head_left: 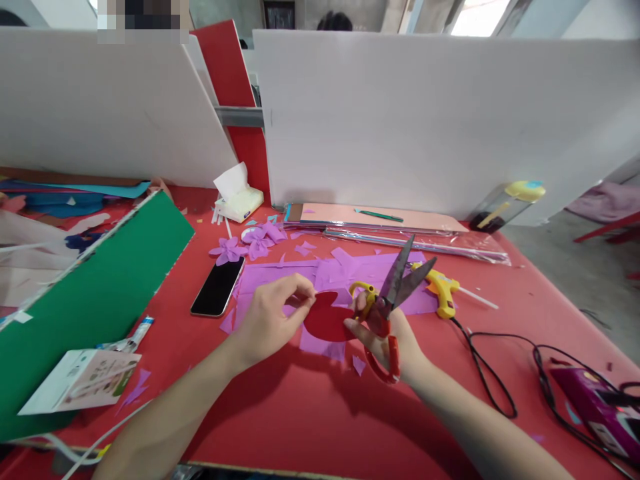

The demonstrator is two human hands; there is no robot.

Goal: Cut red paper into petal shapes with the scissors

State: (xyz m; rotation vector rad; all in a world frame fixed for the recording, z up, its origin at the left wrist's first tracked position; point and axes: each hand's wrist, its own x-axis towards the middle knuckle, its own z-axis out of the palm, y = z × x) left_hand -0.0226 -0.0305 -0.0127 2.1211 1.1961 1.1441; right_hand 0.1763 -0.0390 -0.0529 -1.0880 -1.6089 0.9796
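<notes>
A red cut-out (pixel 325 323) with a rounded lower edge and a notch at its upper right was held between both hands, above the near edge of some purple sheets (pixel 277 272) on the red bench (pixel 280 427). Its upper left edge was pinched between the thumb and fingers of the left hand (pixel 273 317). By the right hand (pixel 407 347) a pair of scissors (pixel 384 303) was gripped, while the cut-out's right side was steadied under the thumb; how the fingers were threaded through the handles could not be told. The blades were spread apart, pointed away toward the far side and set clear of the cut-out.

Behind the left hand, a smartphone (pixel 217 287) was laid flat, its top end touched or nearly touched by a purple flower (pixel 229 251). Farther back, a tissue pack (pixel 243 205) was placed near the foot of the upright boards. To the right of the blades, a yellow glue gun (pixel 443 293) was rested on its side, with a white glue stick (pixel 479 298) protruding from its rear and a black cord (pixel 487 377) looped toward the near right.
</notes>
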